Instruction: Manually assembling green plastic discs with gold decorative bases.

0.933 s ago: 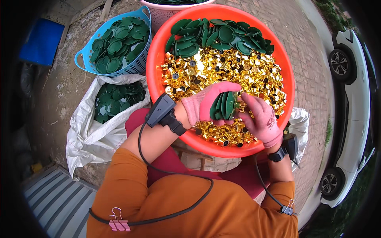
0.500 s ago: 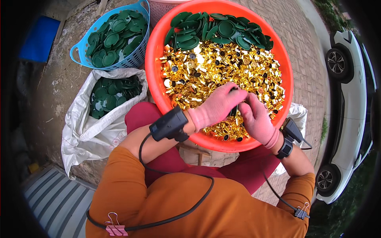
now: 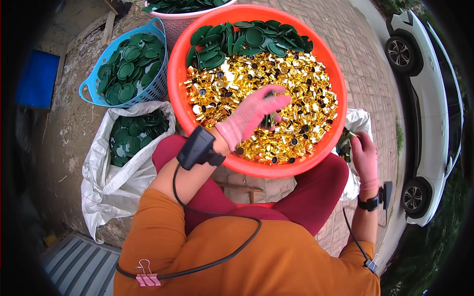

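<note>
Over the orange tub [image 3: 174, 91], my left hand [image 3: 252, 114], in a pink glove, is closed around a dark green disc [image 3: 268, 120] that is partly hidden by the fingers. Beneath it lies a heap of small shiny gold pieces [image 3: 252, 143] mixed with small black round parts. Green plastic discs [image 3: 255, 37] are piled along the tub's far side. My right hand [image 3: 366, 159], also gloved in pink, is outside the tub at the white sack [image 3: 351, 183] on the right. Its thumb and forefinger look apart. A small bright sliver shows by its fingertips, and dark pieces lie in the sack.
To the left stand a blue basket [image 3: 90, 88] and a white sack [image 3: 98, 172], both holding green discs. A pink basket [image 3: 178, 22] of discs is behind them. Black cables [image 3: 217, 266] run along both my arms. A white car [image 3: 434, 113] is parked at the right.
My hands were together over the gold pieces. The right hand has moved right to the white sack, while the left stays over the tub. The view has shifted slightly.
</note>
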Demonstrator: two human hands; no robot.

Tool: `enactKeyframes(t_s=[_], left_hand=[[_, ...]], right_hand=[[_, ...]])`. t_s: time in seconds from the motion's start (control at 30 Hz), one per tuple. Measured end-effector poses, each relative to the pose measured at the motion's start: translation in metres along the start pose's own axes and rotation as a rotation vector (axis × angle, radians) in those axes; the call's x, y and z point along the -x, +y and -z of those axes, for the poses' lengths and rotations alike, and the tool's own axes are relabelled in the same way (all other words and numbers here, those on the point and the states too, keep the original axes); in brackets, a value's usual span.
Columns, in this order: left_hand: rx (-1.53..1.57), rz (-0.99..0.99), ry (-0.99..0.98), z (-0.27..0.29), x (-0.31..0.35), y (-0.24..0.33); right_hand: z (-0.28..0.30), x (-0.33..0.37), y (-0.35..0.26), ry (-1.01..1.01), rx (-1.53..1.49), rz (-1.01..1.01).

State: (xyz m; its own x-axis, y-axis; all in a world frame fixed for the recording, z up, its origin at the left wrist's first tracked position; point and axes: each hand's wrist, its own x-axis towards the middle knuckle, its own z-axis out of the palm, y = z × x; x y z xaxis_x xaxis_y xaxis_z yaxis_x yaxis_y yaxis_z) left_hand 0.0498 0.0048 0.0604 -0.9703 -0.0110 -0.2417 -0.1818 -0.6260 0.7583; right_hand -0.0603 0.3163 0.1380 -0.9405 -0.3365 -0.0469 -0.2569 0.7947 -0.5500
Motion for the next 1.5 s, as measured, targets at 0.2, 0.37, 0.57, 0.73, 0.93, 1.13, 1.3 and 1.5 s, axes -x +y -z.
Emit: enactKeyframes(t_s=[0.2,0.37,0.57,0.73,0.93,1.13,1.3,1.5], left_hand=[[0.427,0.098,-0.040,0.020,-0.001,0.003],[-0.036,0.190,0.221,0.016,-0.003,0.005],[-0.012,0.269,0.252,0.012,-0.011,-0.004],[0.063,0.300,0.132,-0.001,-0.022,-0.014],[0.048,0.326,0.025,-0.003,-0.025,-0.014],[-0.011,0.278,0.041,-0.005,-0.021,-0.012],[0.087,0.330,0.028,0.000,-0.022,-0.015],[-0.136,0.060,0.096,-0.008,-0.012,-0.022]], right_hand=[[-0.046,-0.005,-0.024,-0.037,0.056,0.259],[-0.135,-0.037,-0.049,-0.145,0.330,0.501],[-0.128,-0.045,-0.050,-0.235,-0.150,0.306],[-0.141,-0.039,-0.051,-0.437,-0.610,0.180],[-0.136,-0.031,-0.055,-0.499,-0.826,0.166],[-0.136,-0.030,-0.060,-0.510,-0.954,0.143],[-0.139,-0.039,-0.053,-0.417,-0.719,0.470],[-0.142,-0.032,-0.067,-0.257,-0.169,0.745]])
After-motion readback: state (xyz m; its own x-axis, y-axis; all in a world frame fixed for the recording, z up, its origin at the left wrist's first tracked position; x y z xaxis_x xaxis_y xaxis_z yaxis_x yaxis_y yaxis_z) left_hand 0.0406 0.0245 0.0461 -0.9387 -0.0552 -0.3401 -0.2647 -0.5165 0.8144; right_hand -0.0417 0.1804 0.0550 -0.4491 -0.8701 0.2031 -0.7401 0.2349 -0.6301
